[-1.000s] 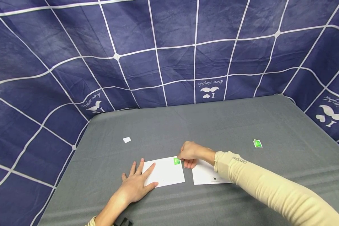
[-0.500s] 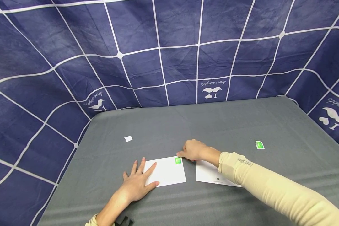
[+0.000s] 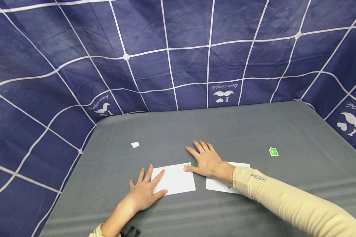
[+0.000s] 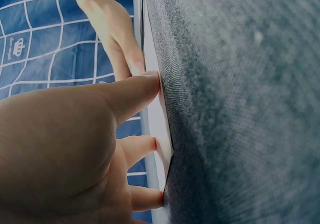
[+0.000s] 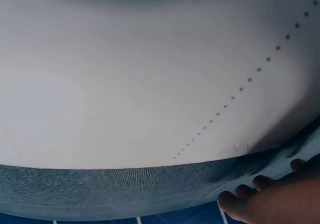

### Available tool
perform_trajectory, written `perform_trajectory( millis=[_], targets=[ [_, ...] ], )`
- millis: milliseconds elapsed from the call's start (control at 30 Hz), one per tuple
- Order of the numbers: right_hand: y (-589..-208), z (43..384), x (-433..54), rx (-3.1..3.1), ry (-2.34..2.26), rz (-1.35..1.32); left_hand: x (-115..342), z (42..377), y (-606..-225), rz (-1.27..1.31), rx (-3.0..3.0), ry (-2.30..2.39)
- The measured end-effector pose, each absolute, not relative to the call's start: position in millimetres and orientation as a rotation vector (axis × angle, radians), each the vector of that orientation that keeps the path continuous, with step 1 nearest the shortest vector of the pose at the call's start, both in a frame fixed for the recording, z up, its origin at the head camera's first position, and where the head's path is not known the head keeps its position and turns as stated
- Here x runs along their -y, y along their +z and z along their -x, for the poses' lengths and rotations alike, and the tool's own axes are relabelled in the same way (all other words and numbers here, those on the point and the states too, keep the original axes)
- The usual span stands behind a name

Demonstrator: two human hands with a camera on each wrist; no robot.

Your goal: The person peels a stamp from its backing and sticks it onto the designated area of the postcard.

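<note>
My left hand (image 3: 140, 196) lies with fingers spread, its thumb and fingers resting on the left end of a white card (image 3: 178, 181). A green stamp (image 3: 187, 165) sits at the card's upper right corner. The thumb of my right hand (image 3: 207, 163) presses on that stamp and hides part of it, while the other fingers are spread out over the grey cloth. Under my right wrist lies a second white card (image 3: 216, 185) with a small dark bird print. Its dotted line shows close up in the right wrist view, where the card (image 5: 125, 83) fills most of the frame.
Farther right on the grey-covered table (image 3: 225, 128) lie green stamps (image 3: 274, 151), apparently overlapping. A small white paper piece (image 3: 134, 144) is at the back left. A blue curtain (image 3: 142, 65) with white lines hangs behind and at both sides.
The right hand, with fingers curled at the stamp earlier, has spread its fingers forward and put its thumb on the stamp. The left hand keeps its place on the card.
</note>
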State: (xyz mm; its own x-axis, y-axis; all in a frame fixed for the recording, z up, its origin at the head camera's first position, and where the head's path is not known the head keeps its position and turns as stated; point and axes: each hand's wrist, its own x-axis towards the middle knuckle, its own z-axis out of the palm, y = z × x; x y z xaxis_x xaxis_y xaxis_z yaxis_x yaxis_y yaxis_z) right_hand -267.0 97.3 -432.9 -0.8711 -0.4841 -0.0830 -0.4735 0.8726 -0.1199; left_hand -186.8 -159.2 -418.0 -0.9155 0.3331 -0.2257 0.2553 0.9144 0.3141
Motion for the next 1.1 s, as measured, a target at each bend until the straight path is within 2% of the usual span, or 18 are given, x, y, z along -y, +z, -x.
perform_trajectory(
  millis=[367, 667, 833, 1100],
  targets=[
    [-432.6, 265.6, -93.6, -2.895, -0.225, 0.624, 159.1, 192.2, -416.3, -0.439, -2.788, 0.412],
    [-431.2, 264.5, -93.2, -2.873, -0.209, 0.633, 159.5, 188.8, -415.8, -0.412, -2.753, 0.422],
    [-425.7, 260.0, -94.3, -2.949, -0.345, 0.772, 159.4, 188.7, -416.2, -0.405, -2.742, 0.419],
    [-422.1, 243.3, -109.2, -2.909, -0.404, 1.153, 161.2, 188.7, -416.8, -0.412, -2.758, 0.405]
  ],
)
